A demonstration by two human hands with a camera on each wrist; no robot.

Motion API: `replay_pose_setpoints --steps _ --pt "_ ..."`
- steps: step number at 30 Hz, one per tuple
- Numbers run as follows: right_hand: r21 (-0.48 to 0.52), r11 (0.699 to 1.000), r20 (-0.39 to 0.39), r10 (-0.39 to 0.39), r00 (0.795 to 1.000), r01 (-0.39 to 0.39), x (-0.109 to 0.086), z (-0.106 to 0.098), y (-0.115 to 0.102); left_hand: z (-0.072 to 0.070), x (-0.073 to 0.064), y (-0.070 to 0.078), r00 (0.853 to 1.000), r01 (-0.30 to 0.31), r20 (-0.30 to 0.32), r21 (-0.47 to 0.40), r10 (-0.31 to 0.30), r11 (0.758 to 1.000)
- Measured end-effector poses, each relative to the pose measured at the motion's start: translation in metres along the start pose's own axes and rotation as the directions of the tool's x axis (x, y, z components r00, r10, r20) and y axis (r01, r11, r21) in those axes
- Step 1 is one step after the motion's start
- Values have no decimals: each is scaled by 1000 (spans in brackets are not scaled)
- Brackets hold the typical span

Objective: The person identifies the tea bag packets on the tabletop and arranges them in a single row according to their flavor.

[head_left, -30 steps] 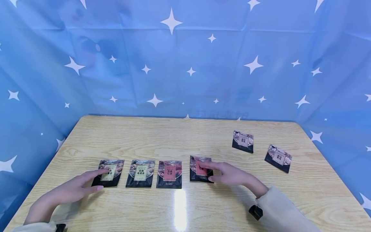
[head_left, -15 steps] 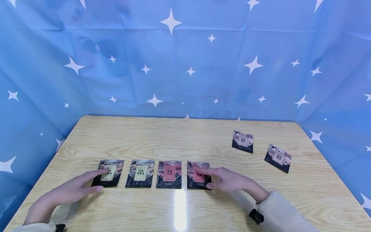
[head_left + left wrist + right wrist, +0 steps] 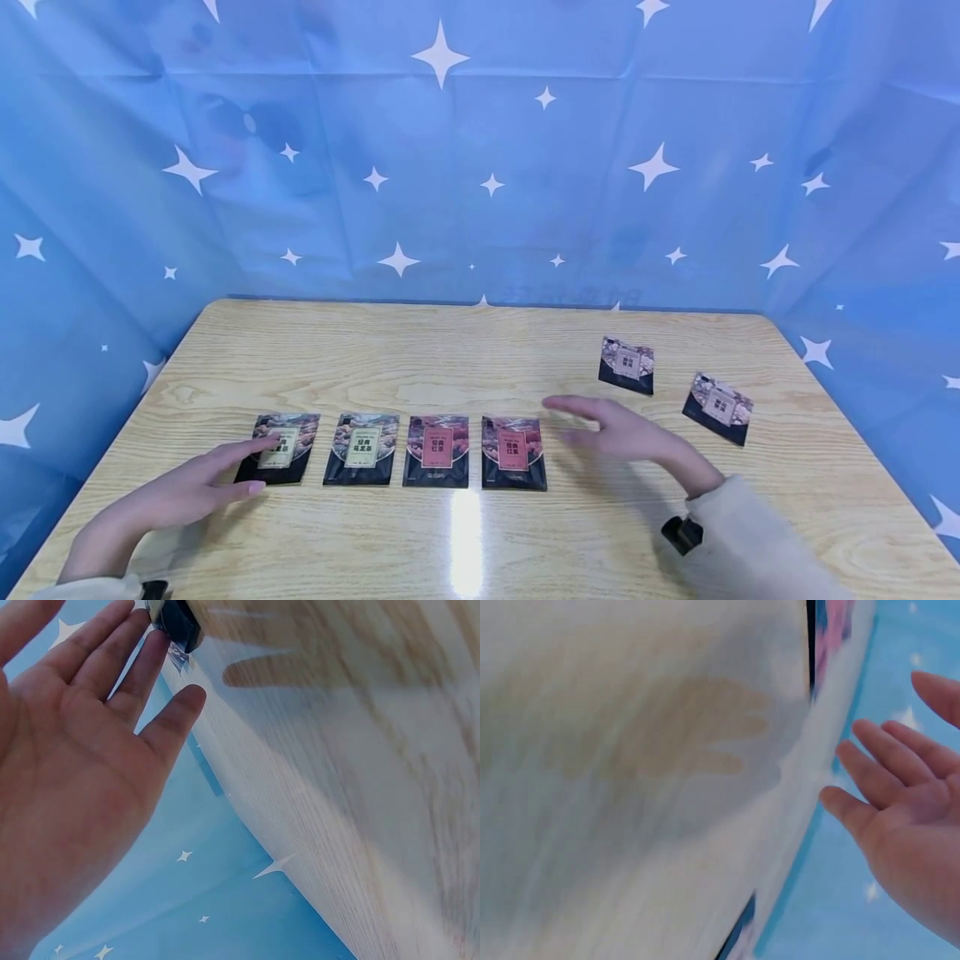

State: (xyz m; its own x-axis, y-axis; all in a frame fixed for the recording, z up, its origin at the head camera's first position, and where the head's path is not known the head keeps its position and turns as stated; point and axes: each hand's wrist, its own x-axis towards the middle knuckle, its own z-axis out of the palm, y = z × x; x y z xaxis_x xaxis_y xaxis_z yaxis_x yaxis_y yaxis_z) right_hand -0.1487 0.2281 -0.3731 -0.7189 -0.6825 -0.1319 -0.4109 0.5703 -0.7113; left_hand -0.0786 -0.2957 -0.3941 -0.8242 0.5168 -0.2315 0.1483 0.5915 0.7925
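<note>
Item: tea sachets, row of 4 on surface point(image 3: 465, 367). 4th sachet point(image 3: 513, 452) just laid at row's 3 o'clock end.
L hand point(image 3: 183, 492): flat, fingertips resting on 1st sachet point(image 3: 279, 448).
R hand point(image 3: 626, 433): released, fingers straight, hovering, holds nothing.
Next, prob.: reach to 1 o'clock for near loose sachet point(image 3: 627, 365); 2nd point(image 3: 717, 407) beyond.

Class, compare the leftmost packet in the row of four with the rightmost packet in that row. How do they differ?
The leftmost packet has a pale cream label; the rightmost packet has a red one. The left hand rests straight fingers on the leftmost packet, while the right hand hovers clear of the rightmost. Both are dark, flat and lie on the wooden table.
</note>
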Motion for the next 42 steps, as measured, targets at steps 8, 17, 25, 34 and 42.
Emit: replay_pose_setpoints --steps 8,17,25,34,42 --pt "72 990 -128 134 983 -125 -15 -45 38 0 1 0 1000 6 18 -8 -6 1000" --pt "103 935 -186 352 917 -338 -23 -73 70 0 1 2 1000 10 17 -8 -10 1000" --pt "140 923 -169 378 910 -358 -17 -73 85 0 1 2 1000 11 13 0 -11 1000" --pt "136 930 -137 359 923 -341 -23 -69 86 0 1 3 1000 22 7 6 -22 1000" --pt "87 966 -122 252 960 -242 -35 -52 74 0 1 1 1000 17 25 -1 -17 1000"
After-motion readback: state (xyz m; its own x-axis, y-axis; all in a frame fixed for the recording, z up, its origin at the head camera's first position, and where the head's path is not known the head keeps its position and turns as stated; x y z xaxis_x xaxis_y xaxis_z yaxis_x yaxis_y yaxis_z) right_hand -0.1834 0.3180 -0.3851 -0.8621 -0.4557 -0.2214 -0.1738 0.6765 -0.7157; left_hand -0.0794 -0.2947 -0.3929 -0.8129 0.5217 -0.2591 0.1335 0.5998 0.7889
